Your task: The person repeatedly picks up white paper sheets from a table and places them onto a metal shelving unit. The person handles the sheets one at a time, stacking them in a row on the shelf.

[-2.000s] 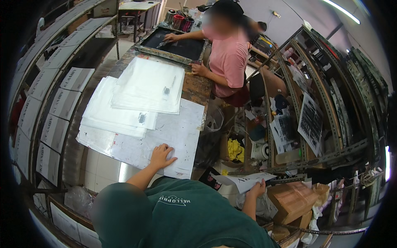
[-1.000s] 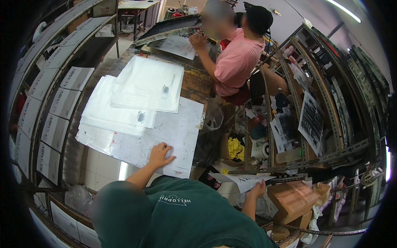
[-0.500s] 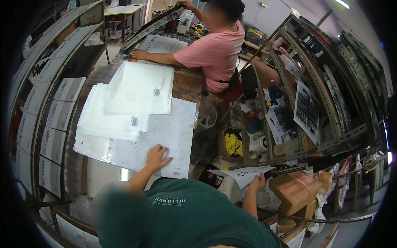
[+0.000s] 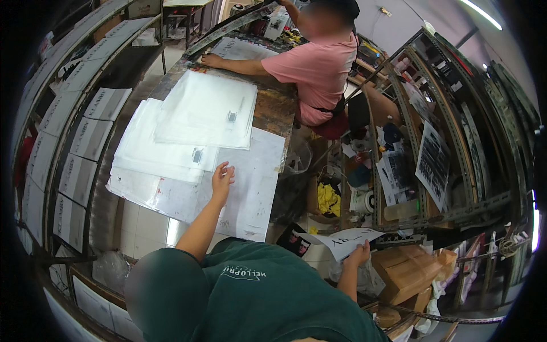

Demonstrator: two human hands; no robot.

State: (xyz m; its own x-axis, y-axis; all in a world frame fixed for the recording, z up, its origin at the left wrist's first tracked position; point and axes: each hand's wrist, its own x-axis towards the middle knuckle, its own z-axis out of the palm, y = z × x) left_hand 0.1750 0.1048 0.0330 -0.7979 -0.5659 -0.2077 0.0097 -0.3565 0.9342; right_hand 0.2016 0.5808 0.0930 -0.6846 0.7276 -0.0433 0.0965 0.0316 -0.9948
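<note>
My left hand [image 4: 223, 179] is raised over a flat grey-white board [image 4: 250, 188] on the table, beside the stacked bags. Its fingers are apart and slightly curled, with nothing in them. Out to the right, past the table's edge, my right hand [image 4: 358, 255] grips the edge of a white sheet with dark lettering [image 4: 345, 242], which bends as it hangs from the fingers. Two overlapping stacks of thin, translucent white plastic bags lie on the table: the upper stack [image 4: 205, 108] sits farther off, partly covering the lower stack [image 4: 165, 151]. Each shows a small dark print.
Across the table a co-worker in a pink shirt [image 4: 325, 68] holds a screen frame [image 4: 236, 28] up with one hand. Racks of printed white sheets [image 4: 77, 162] stand left. On the right are a metal shelf [image 4: 444, 211], a cardboard box [image 4: 413, 271] and yellow material [image 4: 329, 199] in a carton.
My left hand has lifted off the board and moved away from me, toward the bags. My right hand still holds the sheet. The whole view has shifted slightly.
</note>
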